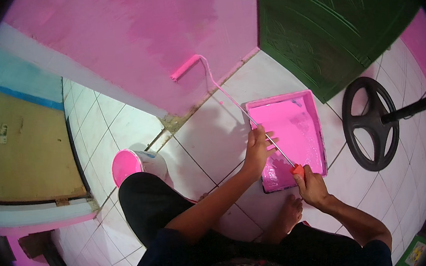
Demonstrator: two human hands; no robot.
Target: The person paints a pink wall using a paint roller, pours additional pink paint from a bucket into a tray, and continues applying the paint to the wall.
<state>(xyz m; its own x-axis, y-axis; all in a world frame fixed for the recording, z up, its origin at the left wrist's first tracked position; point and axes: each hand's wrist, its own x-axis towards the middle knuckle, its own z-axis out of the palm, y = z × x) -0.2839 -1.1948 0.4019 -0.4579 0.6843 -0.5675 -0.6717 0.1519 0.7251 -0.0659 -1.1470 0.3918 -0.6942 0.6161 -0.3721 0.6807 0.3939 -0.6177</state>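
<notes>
A long-handled paint roller [185, 67] has its pink-coated sleeve against the lower part of a pink wall [111, 31]. My right hand [313, 188] grips the roller's orange handle [297, 170]. Farther up the metal rod [233, 101], my left hand [258, 151] steadies it between thumb and fingers, with the fingers spread apart. Both hands are over or beside a paint tray [319, 130] on the floor, where pink paint [278, 117] covers the inside. Darker, wet-looking pink patches show on the wall above the sleeve.
A white bucket [155, 163], pink inside, stands by my left knee. A green carved panel [325, 26] meets the wall at the right. Beyond the tray is a black steering wheel [370, 123] on a shaft. My bare foot [288, 214] is close to the tray on white floor tiles [241, 222].
</notes>
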